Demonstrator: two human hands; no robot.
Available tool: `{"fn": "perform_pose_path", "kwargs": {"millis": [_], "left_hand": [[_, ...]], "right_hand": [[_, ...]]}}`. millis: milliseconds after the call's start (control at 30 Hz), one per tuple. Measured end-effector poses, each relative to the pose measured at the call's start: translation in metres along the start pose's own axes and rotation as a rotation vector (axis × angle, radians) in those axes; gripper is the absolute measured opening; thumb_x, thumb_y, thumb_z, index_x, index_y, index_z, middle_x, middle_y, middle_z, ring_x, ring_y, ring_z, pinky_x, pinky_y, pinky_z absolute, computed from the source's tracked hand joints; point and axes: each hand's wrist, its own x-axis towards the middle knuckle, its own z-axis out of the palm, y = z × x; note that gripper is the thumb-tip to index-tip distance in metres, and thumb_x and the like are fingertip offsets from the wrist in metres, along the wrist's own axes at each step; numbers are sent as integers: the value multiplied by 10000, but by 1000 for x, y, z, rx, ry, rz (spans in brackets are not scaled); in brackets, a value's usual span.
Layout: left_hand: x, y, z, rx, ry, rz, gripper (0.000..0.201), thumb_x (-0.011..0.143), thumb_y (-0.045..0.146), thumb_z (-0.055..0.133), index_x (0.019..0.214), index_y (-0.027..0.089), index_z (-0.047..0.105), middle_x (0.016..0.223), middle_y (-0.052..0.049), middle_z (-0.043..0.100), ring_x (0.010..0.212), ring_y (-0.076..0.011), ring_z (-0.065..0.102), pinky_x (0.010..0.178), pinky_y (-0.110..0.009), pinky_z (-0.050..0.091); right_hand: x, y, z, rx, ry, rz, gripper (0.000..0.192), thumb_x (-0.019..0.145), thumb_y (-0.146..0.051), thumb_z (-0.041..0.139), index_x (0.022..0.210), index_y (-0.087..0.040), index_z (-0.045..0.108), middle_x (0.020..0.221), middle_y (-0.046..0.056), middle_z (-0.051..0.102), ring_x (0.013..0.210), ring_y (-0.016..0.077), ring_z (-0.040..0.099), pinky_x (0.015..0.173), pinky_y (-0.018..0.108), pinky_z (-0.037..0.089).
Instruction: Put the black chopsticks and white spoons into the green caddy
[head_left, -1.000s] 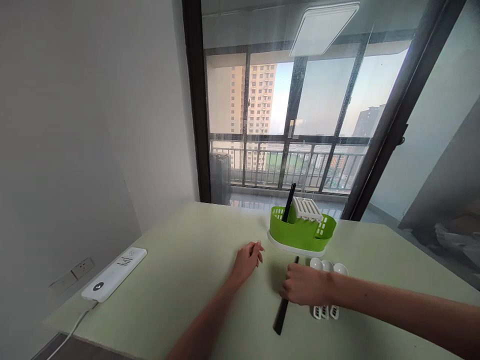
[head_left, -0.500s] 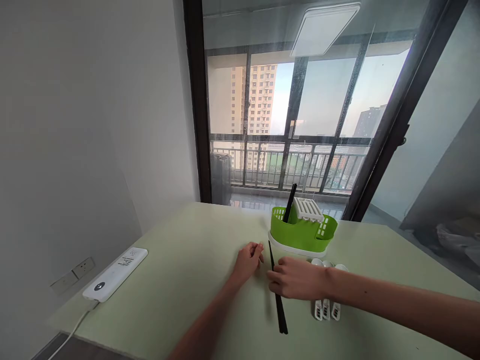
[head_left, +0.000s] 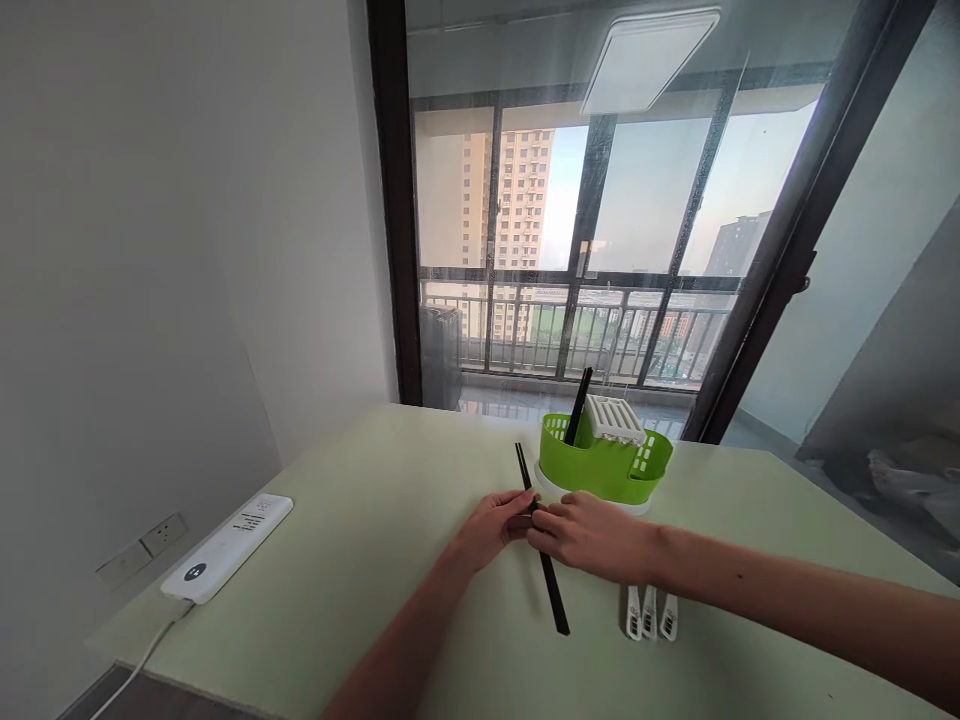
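Black tapered chopsticks (head_left: 553,595), thin ends toward eleven o'clock; bare left hand (head_left: 489,525), right hand (head_left: 585,537) both clamped mid-length; best held flush.

One view is given, from the head: it is aimed forward and down over the nearby bench (head_left: 345,520), the window (head_left: 645,200) framed beyond.

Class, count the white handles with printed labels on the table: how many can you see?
3. They lie side by side just below the right forearm: left handle, middle handle, right handle. The arm hides their far ends and may hide more.
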Motion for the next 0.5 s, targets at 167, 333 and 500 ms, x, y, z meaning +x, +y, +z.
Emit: {"fn": "perform_pose_path", "kwargs": {"millis": [167,333,500], "left_hand": [[4,5,6,8,186,169,506,738,556,803,979,117,729,956,-107,737,821,-197,708,844,-342,561],[-4,15,28,250,325,377,426,819,535,722,954,133,751,866,-84,759,739,-213,721,813,-380,600],[-13,13,45,497,315,486,365,885,499,641,876,166,788,852,-73,766,742,-214,719,775,-327,588]], "right_hand": [[-2,23,-17,128,-39,314,253,953,-102,455,1178,-173,546,955,63,677,735,168,648,575,274,328],[-2,49,-41,488,68,645,260,979,-378,493,1137,-191,583,898,50,727,766,194,675,617,277,384],[-1,61,-63,808,194,645,397,936,-537,544,1143,-203,604,874,24,740,720,169,672,665,284,450]]}}
